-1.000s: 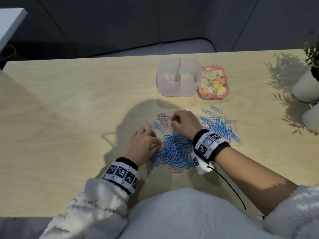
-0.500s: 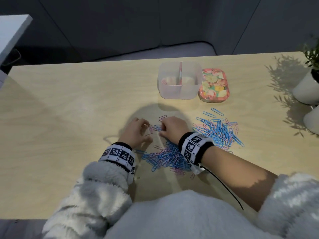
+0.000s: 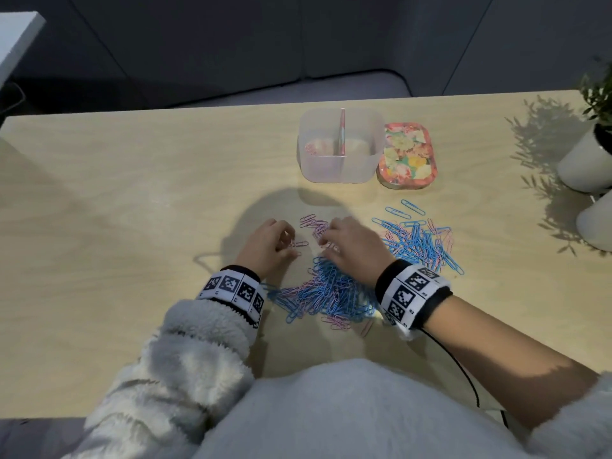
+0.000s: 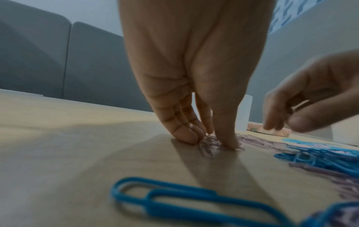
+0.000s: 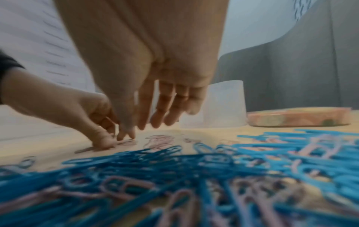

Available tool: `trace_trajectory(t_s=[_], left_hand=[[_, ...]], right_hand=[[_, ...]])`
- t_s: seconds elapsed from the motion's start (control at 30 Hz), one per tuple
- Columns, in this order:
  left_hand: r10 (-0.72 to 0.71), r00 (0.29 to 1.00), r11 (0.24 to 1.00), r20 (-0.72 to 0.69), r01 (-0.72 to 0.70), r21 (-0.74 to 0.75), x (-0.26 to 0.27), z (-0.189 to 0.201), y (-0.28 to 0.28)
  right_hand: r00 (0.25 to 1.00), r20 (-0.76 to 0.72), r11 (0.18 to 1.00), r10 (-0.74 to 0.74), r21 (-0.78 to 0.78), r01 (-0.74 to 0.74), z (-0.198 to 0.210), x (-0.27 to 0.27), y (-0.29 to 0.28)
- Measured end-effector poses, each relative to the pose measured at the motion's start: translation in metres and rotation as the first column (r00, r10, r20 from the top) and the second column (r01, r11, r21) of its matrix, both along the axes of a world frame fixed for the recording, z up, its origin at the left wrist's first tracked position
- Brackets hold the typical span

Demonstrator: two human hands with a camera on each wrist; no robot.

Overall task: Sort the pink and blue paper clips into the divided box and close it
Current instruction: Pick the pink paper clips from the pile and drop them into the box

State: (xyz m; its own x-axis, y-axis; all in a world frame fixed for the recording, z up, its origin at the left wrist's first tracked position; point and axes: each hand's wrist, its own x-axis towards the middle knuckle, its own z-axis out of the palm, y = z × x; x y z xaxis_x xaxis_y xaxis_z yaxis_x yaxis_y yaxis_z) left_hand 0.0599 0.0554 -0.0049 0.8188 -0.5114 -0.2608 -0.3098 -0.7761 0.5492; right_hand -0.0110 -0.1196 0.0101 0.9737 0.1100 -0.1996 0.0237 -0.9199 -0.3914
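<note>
Pink paper clips (image 3: 314, 225) under left hand (image 3: 270, 248)

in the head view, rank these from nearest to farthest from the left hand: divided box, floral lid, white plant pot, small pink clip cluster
1. small pink clip cluster, just right of the left hand, ahead of the big pile.
2. divided box, farther up the table, right of the hand.
3. floral lid, against the box's right side.
4. white plant pot, at the table's far right edge.
</note>
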Motion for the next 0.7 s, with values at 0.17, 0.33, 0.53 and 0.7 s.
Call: trace_trajectory(t_s=[0.17, 0.33, 0.53, 0.7], left_hand=[[-0.11, 0.985, 0.993, 0.133, 0.103, 0.053, -0.01, 0.003, 0.0], [-0.304, 0.951, 0.946, 0.061, 0.294, 0.14, -0.029, -0.001, -0.002], [-0.209, 0.978, 0.977, 0.026, 0.207, 0.048, -0.023, -0.001, -0.012], [-0.048, 0.998, 0.998, 0.033, 0.049, -0.036, -0.018, -0.002, -0.008]], right_hand=[[0.978, -0.108, 0.981, 0.179, -0.063, -0.186, -0.001, -0.009, 0.0], [0.984, -0.173, 0.997, 0.046, -0.051, -0.056, 0.0, -0.025, -0.025], [0.991, -0.083, 0.992, 0.107, 0.069, -0.101, -0.002, -0.025, 0.0], [0.979, -0.171, 0.993, 0.107, 0.072, -0.096, -0.007, -0.037, 0.001]])
